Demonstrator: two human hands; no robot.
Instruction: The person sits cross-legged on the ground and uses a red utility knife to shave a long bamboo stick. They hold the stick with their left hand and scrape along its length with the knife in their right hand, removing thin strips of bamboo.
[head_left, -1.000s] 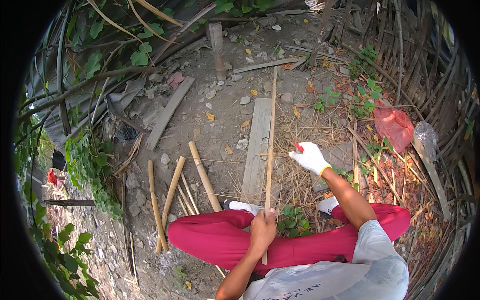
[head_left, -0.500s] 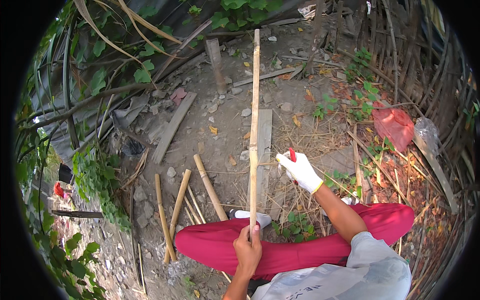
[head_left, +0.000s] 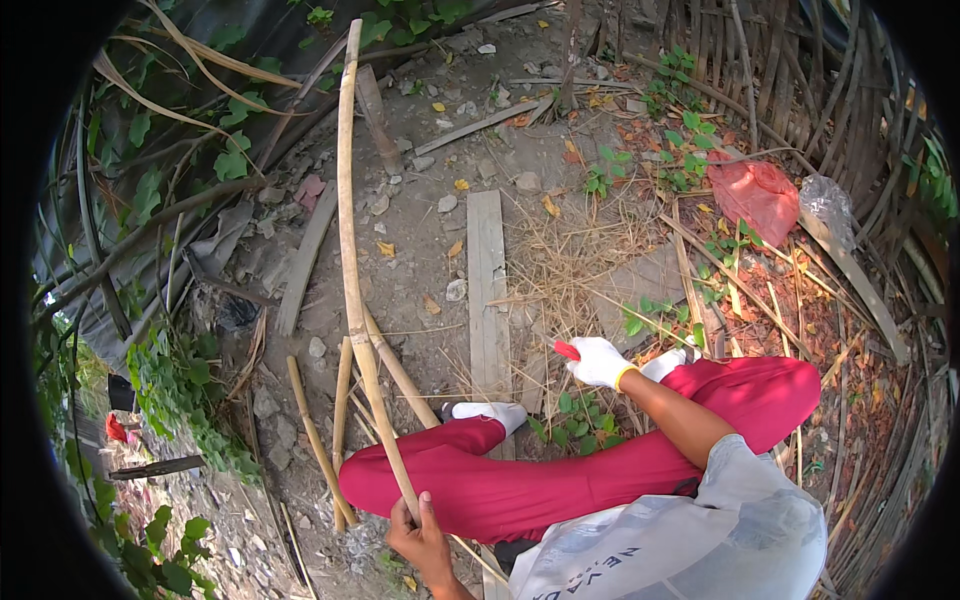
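My bare left hand (head_left: 422, 545) is closed round the lower end of a long bamboo pole (head_left: 350, 220). The pole is held up over my left knee, leaning away to the left, with its far end near the leaves at the top. My right hand (head_left: 602, 363), in a white glove with a yellow cuff, is closed on a red-handled tool (head_left: 567, 350) above my right shin. Most of that tool is hidden by the glove, so its kind does not show. The pole and the tool are well apart.
Shorter bamboo pieces (head_left: 317, 440) lie to the left of my bent knee. A grey plank (head_left: 487, 290) lies on the dirt in front of me. Farther right are dry straw, a red plastic bag (head_left: 755, 198) and a fence of sticks (head_left: 810, 80). Vines (head_left: 190, 385) grow at left.
My left hand has moved left and nearer me, swinging the bamboo pole leftward away from the plank. My right hand, still round the red-handled tool, has drawn slightly nearer. The view has shifted a little.
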